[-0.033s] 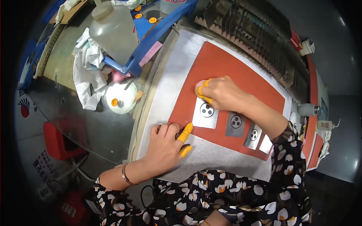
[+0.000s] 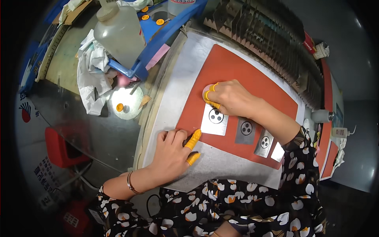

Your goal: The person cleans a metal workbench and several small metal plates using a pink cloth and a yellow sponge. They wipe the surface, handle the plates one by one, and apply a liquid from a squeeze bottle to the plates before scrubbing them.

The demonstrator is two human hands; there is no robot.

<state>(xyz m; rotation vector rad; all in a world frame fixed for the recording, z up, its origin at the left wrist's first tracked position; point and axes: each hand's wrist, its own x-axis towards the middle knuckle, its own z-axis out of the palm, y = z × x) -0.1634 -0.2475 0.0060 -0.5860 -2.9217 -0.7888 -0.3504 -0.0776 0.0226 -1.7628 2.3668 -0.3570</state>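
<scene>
My right hand (image 2: 231, 96), in yellow finger cots, closes round a pale pink rounded pad (image 2: 206, 90) at the upper edge of a silver metal plate (image 2: 214, 125). The plate bears a dark ring with three dots and lies on a red-brown mat (image 2: 244, 75). The fingers partly hide the pad and the plate's upper edge. My left hand (image 2: 172, 152) has its index finger stretched to the plate's lower left corner, thumb apart, other fingers bent, nothing held. Along the mat to the right lie a greyer plate (image 2: 245, 136), another ringed plate (image 2: 263, 147) and a bright plate (image 2: 277, 152).
Several thin sheets stand upright in a rack (image 2: 272, 47) behind the mat. At left are a translucent jug (image 2: 118, 37), a blue tray (image 2: 169, 33), crumpled white tissue (image 2: 92, 81) and a round white lid-like piece (image 2: 128, 106). A red stool (image 2: 59, 150) stands lower left.
My right hand and the pad have shifted very slightly to the left. My left hand stays at the plate's corner.
</scene>
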